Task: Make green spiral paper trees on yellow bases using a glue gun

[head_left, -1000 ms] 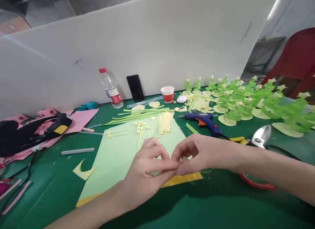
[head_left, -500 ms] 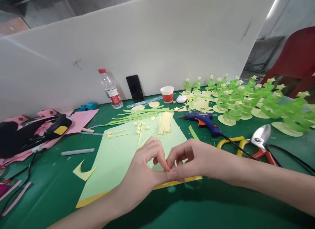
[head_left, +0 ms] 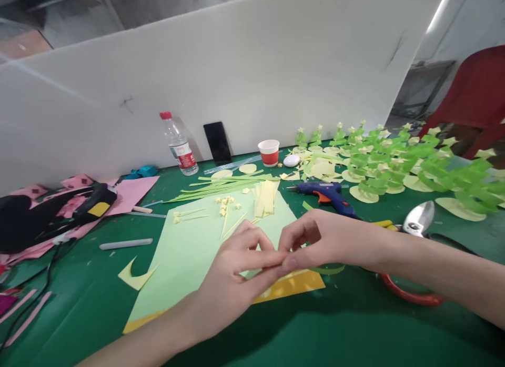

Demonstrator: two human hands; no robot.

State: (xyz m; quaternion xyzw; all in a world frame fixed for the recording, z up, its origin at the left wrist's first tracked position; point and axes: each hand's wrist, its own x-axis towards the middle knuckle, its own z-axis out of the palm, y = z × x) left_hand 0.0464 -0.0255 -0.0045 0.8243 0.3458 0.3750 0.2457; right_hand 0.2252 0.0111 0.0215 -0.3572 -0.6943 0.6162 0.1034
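Observation:
My left hand (head_left: 232, 283) and my right hand (head_left: 319, 240) meet fingertip to fingertip over a light green paper sheet (head_left: 189, 251). Both pinch a thin green paper strip (head_left: 329, 270) whose loose end curves out to the right beneath my right hand. A yellow sheet (head_left: 295, 283) pokes out from under the green one near my fingers. Small folded yellow stars (head_left: 225, 201) and cut yellow strips (head_left: 266, 196) lie at the far end of the green sheet.
A blue glue gun (head_left: 325, 190) and red-handled scissors (head_left: 418, 225) lie to the right. Many green paper trees (head_left: 398, 161) stand at the back right. A water bottle (head_left: 177, 144), phone (head_left: 217, 142) and red cup (head_left: 269, 151) line the white board. Black tool (head_left: 51, 214) on pink paper at left.
My hands drew closer together, then shifted a little up and right, with the strip's end now showing under my right hand. The scissors handle is again covered by my right forearm.

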